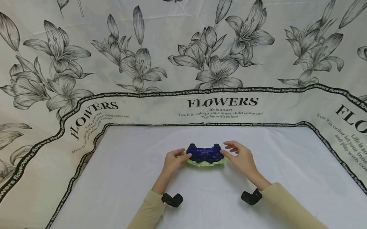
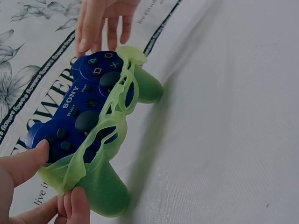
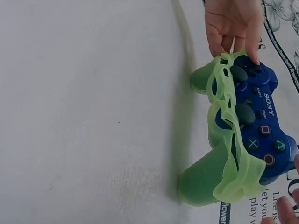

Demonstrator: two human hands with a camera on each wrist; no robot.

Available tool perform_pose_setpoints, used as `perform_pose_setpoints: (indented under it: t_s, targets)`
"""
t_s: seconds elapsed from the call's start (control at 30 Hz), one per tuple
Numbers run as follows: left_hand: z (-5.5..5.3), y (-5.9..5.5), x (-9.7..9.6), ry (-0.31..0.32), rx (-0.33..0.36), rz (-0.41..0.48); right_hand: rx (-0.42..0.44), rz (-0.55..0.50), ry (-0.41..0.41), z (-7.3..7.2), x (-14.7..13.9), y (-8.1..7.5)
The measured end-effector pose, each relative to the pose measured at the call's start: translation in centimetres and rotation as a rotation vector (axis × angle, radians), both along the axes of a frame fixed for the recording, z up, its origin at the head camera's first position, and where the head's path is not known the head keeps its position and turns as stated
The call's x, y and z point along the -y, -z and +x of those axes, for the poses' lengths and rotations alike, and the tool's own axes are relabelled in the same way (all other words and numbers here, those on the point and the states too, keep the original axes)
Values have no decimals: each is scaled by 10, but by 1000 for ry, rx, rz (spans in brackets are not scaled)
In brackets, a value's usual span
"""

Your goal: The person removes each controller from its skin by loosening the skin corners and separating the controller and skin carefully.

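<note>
A blue Sony game controller (image 1: 204, 153) is held above the white table, face up. A translucent green silicone sleeve (image 2: 105, 186) covers both its grips and lies bunched along the lower face; the upper face with its buttons is bare. Both thumbsticks (image 3: 245, 113) stand beside the sleeve's openings. My left hand (image 1: 175, 161) holds the controller's left end, thumb by the direction buttons and fingers at the sleeve underneath. At the right end, my right hand (image 1: 241, 159) has its fingers spread loosely, thumb at or near the controller's edge. Whether that thumb touches is unclear.
The white tabletop (image 1: 198, 202) stretches beneath the hands. Floral cloth (image 1: 159, 108) with printed lettering rises behind and at both sides. A black wrist camera (image 1: 172, 199) sits on the left wrist, another black camera (image 1: 251, 196) on the right.
</note>
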State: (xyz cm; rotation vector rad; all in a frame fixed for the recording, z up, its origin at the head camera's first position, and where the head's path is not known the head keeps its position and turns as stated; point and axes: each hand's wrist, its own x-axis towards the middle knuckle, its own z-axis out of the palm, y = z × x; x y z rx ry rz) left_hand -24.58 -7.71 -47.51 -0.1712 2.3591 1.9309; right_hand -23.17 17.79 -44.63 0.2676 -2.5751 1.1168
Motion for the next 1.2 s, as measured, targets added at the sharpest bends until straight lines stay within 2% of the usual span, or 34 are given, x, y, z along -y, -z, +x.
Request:
perform_pose_setpoints:
  t_s: [0.1, 0.2, 0.33, 0.4, 0.57, 0.9, 1.0, 1.2]
  targets:
    - [0, -1, 2, 3, 39, 33, 206, -30, 4, -2, -9, -1]
    - [-2, -1, 4, 15, 76, 47, 383, -53, -32, -2, -14, -1]
    - [-4, -1, 5, 52, 100, 61, 576, -128, -88, 0, -16, -1]
    - [-3, -2, 6, 77, 109, 61, 633, -165, -115, 2, -17, -2]
    - [-4, -6, 8, 108, 122, 36, 692, -244, -158, 1, -18, -1]
    - [-4, -9, 11, 87, 103, 36, 789, -375, -192, -11, -23, 1]
    - [-3, -6, 11, 68, 80, 9, 794, -396, -221, -11, -26, 1]
    - [-7, -2, 8, -32, 68, -42, 821, -370, -265, -13, -27, 5]
